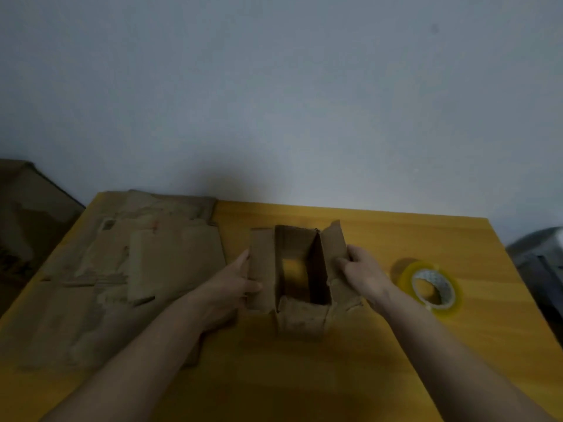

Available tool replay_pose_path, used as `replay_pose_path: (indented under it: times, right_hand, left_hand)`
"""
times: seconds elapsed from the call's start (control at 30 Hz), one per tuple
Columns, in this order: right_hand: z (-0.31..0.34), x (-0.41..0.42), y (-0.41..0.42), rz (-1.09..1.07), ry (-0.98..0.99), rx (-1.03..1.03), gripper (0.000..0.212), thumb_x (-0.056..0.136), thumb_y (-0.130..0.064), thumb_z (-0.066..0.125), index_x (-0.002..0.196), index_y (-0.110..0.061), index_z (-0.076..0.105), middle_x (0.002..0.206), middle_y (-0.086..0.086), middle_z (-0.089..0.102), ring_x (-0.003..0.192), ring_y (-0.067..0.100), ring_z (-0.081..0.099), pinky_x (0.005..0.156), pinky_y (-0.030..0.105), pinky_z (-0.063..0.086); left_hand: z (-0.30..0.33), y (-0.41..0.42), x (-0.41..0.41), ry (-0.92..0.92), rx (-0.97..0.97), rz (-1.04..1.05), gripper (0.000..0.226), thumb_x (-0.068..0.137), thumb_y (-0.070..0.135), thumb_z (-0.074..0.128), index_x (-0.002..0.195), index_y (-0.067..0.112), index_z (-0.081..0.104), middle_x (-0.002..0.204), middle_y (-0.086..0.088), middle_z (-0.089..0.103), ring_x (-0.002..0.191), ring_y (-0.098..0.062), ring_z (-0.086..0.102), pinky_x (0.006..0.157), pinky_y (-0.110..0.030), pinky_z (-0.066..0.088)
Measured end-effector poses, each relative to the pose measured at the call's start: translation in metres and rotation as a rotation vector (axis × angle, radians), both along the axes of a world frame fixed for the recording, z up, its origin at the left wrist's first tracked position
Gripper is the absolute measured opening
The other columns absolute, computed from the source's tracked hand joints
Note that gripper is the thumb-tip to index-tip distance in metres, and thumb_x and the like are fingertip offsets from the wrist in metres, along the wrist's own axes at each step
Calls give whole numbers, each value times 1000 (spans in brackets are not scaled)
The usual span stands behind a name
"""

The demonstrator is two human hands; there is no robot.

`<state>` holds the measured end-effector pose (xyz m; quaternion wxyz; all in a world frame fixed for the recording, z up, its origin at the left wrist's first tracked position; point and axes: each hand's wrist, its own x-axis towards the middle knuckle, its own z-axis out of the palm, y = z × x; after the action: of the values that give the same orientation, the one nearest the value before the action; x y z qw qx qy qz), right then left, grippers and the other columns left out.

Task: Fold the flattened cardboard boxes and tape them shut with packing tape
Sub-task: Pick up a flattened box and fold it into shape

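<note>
The yellow table fills the lower frame. Flattened cardboard boxes lie at lower left. The opened box stands at centre, long axis running away from me. My left hand and right hand grip its side flaps. The tape roll lies just right, nearer my right hand.

head-worn view, looking down, close over table

No text is legible; faint marks on the flattened cardboard are too blurred.
</note>
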<state>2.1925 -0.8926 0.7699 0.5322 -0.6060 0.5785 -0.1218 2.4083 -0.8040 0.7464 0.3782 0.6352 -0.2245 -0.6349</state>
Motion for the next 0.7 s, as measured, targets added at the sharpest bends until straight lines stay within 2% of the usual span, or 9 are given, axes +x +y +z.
replay_pose_path:
  times: [0.07, 0.2, 0.3, 0.37, 0.43, 0.5, 0.6, 0.7]
  right_hand:
    - [-15, -2, -1, -36, -33, -27, 12, 102, -16, 40, 106, -12, 51, 95, 11, 61, 82, 25, 61, 64, 35, 52]
    - [-41, -9, -3, -48, -60, -169, 14, 101, -21, 41, 106, -10, 49, 100, 14, 58, 93, 30, 57, 82, 44, 47]
    - [-53, -16, 1, -72, -119, -237, 16, 101, -21, 41, 110, -10, 50, 104, 15, 59, 98, 32, 58, 90, 48, 48]
    - [-58, -23, 12, -101, -177, -276, 13, 101, -18, 41, 107, -11, 50, 101, 14, 60, 96, 31, 60, 85, 46, 49]
    - [-63, -32, 31, -135, -235, -305, 14, 100, -17, 41, 107, -10, 51, 100, 15, 62, 94, 33, 62, 78, 43, 50]
    - [-61, -43, 56, -155, -276, -317, 16, 100, -16, 41, 109, -10, 53, 101, 16, 64, 92, 33, 63, 76, 42, 52]
    - [-48, -60, 95, -144, -293, -393, 16, 101, -17, 40, 112, -12, 51, 103, 13, 62, 93, 29, 62, 76, 39, 51]
    - [-36, -72, 127, -137, -310, -472, 13, 102, -18, 40, 112, -16, 48, 103, 11, 60, 93, 26, 61, 74, 36, 50]
  left_hand:
    - [-15, -6, -2, 23, -54, -12, 80, 92, -14, 46, 152, 32, 20, 139, -12, 51, 117, -32, 56, 89, -47, 52]
    - [-36, -11, 2, 120, -176, -113, 69, 93, -13, 42, 143, 34, 32, 126, -17, 60, 106, -35, 63, 80, -46, 57]
    - [-52, -6, 3, 219, -258, -156, 68, 87, -8, 50, 144, 27, 38, 127, -21, 60, 115, -41, 59, 95, -54, 49]
    - [-60, 4, -1, 244, -334, -170, 70, 78, -3, 53, 143, 20, 41, 132, -23, 56, 119, -42, 55, 97, -53, 48]
    - [-65, 21, -12, 249, -420, -221, 70, 76, -1, 53, 143, 17, 43, 135, -26, 52, 115, -39, 56, 92, -47, 52]
    - [-62, 45, -26, 289, -437, -236, 72, 75, -2, 51, 144, 18, 40, 137, -26, 50, 119, -40, 53, 93, -46, 51]
    - [-44, 78, -39, 343, -456, -176, 79, 74, -7, 54, 146, 23, 38, 136, -24, 53, 126, -39, 52, 99, -47, 49]
    - [-28, 112, -47, 367, -522, -133, 76, 79, -12, 56, 141, 31, 42, 134, -21, 55, 117, -35, 60, 91, -44, 55]
